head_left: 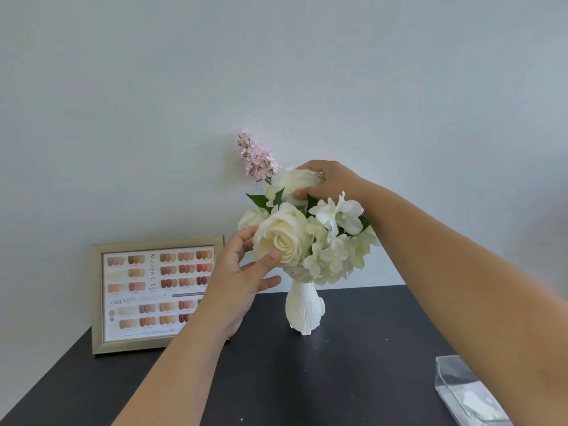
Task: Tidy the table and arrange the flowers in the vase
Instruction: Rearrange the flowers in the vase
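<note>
A small white vase (302, 309) stands upright near the back of the dark table (338, 379). It holds a bunch of flowers: a large cream rose (284, 233) at the front left, a second cream rose (292, 182) higher up, white hydrangea blooms (335, 250) on the right, and a pink lilac sprig (255, 156) rising at the back. My left hand (242, 278) grips the front rose, thumb on its lower petals. My right hand (329, 181) grips the upper rose from the right side.
A framed nail-colour chart (153, 293) leans against the wall at the back left, partly behind my left hand. A clear plastic box (461, 392) lies at the table's right front, under my right forearm. A pale wall stands behind.
</note>
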`<state>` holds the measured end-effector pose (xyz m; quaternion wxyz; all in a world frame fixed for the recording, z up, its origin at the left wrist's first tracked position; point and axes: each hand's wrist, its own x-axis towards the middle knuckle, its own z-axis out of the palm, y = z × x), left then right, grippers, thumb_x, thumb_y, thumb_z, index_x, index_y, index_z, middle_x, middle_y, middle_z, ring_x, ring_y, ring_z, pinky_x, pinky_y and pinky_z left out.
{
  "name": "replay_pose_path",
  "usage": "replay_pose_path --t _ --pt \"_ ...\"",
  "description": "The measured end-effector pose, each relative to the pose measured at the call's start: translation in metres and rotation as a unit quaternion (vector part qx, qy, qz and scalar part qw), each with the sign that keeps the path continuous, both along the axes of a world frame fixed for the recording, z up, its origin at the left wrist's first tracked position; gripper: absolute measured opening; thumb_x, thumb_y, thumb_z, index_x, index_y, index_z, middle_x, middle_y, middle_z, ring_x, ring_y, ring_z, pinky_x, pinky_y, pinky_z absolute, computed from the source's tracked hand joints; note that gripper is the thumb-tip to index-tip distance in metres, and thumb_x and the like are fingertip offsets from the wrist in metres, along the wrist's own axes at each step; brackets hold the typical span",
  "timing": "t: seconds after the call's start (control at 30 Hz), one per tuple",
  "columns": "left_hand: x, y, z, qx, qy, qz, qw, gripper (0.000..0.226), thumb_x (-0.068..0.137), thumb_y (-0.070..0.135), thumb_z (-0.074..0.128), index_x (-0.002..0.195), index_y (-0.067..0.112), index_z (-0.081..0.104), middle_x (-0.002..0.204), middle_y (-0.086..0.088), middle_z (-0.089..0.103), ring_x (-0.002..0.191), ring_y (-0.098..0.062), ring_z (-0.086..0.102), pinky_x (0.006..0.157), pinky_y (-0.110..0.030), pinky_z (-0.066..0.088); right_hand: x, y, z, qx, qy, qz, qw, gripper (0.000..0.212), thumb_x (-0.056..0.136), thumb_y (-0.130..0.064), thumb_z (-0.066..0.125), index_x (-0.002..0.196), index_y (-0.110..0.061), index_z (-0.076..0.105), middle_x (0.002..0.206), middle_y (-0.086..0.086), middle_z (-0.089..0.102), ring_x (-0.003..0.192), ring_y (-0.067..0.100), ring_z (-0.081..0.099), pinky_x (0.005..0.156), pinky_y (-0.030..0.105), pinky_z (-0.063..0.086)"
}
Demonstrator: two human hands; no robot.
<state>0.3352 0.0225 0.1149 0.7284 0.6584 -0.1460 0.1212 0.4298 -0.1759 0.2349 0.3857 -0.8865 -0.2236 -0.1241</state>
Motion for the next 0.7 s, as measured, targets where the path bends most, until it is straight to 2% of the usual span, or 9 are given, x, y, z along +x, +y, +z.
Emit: replay_pose_path --t 0.13,0.3,0.4,0.5,0.53,0.57,0.63,0.67,0.7 --pt "0.002 0.0 -0.001 -0.002 0.002 0.001 1.0 0.066 0.062 0.048 0.08 0.123 0.034 0.06 0.126 0.006 0.062 0.104 -0.017 0.069 0.073 -0.032 0.06 0.004 0.006 0.004 -0.023 0.01 0.013 1.0 0.041 0.08 -0.02 0.077 0.118 -0.025 0.065 0.103 -0.005 0.068 0.091 0.018 0.066 0.083 0.031 0.053" --pt "0.003 0.001 -0.003 -0.004 0.011 0.004 1.0 0.066 0.06 0.051 0.081 0.121 0.035 0.06 0.123 0.009 0.064 0.104 -0.016 0.069 0.074 -0.032 0.06 0.015 0.009 0.005 -0.077 0.046 0.028 0.996 0.038 0.074 -0.026 0.081 0.107 -0.035 0.065 0.093 -0.006 0.07 0.078 0.014 0.068 0.074 0.029 0.056" --pt "0.004 0.001 -0.003 -0.01 0.017 0.007 1.0 0.062 0.063 0.047 0.08 0.121 0.035 0.061 0.122 0.008 0.064 0.102 -0.015 0.07 0.073 -0.03 0.06 0.022 0.013 0.005 -0.157 0.065 0.031 0.985 0.039 0.081 -0.017 0.075 0.115 -0.032 0.065 0.094 -0.014 0.065 0.083 0.011 0.06 0.063 0.012 0.046" --pt "0.006 0.002 -0.003 -0.019 0.022 0.011 1.0 0.061 0.066 0.044 0.079 0.123 0.033 0.06 0.125 0.005 0.063 0.101 -0.013 0.07 0.073 -0.031 0.06 0.027 0.011 0.004 -0.177 0.084 0.018 0.98 0.043 0.09 -0.004 0.062 0.131 -0.015 0.059 0.107 -0.004 0.056 0.086 0.012 0.053 0.056 0.002 0.04" --pt "0.006 0.002 -0.003 -0.021 0.022 0.014 0.999 0.063 0.064 0.045 0.079 0.123 0.033 0.06 0.125 0.005 0.063 0.101 -0.014 0.07 0.074 -0.032 0.06 0.026 0.007 0.002 -0.156 0.098 0.021 0.983 0.042 0.09 -0.002 0.06 0.131 -0.01 0.059 0.107 -0.001 0.058 0.083 0.012 0.056 0.059 0.005 0.045" --pt "0.006 0.002 -0.003 -0.021 0.022 0.017 0.999 0.066 0.062 0.046 0.079 0.124 0.032 0.06 0.126 0.004 0.062 0.102 -0.014 0.07 0.075 -0.033 0.06 0.024 0.004 0.001 -0.128 0.111 0.029 0.985 0.04 0.09 0.001 0.057 0.129 -0.009 0.06 0.109 0.004 0.063 0.085 0.016 0.059 0.069 0.013 0.052" --pt "0.006 0.003 -0.003 -0.022 0.019 0.022 0.999 0.069 0.06 0.049 0.079 0.124 0.033 0.06 0.127 0.003 0.062 0.102 -0.014 0.07 0.076 -0.034 0.061 0.022 -0.005 -0.002 -0.117 0.097 0.039 0.988 0.039 0.09 0.006 0.054 0.122 -0.013 0.065 0.117 0.015 0.067 0.103 0.032 0.063 0.095 0.038 0.051" --pt "0.006 0.003 -0.004 -0.023 0.016 0.023 0.999 0.07 0.059 0.05 0.08 0.124 0.034 0.059 0.128 0.003 0.061 0.103 -0.015 0.07 0.076 -0.034 0.061 0.018 -0.008 -0.002 -0.111 0.096 0.039 0.988 0.04 0.09 0.005 0.054 0.12 -0.019 0.067 0.117 0.017 0.067 0.11 0.034 0.061 0.098 0.044 0.049" --pt "0.005 0.003 -0.004 -0.026 0.009 0.024 0.999 0.072 0.058 0.051 0.081 0.125 0.036 0.058 0.129 0.003 0.06 0.104 -0.016 0.069 0.076 -0.034 0.061 0.013 -0.011 -0.001 -0.101 0.099 0.038 0.989 0.039 0.09 -0.001 0.057 0.118 -0.026 0.068 0.114 0.014 0.069 0.112 0.031 0.06 0.095 0.041 0.049"
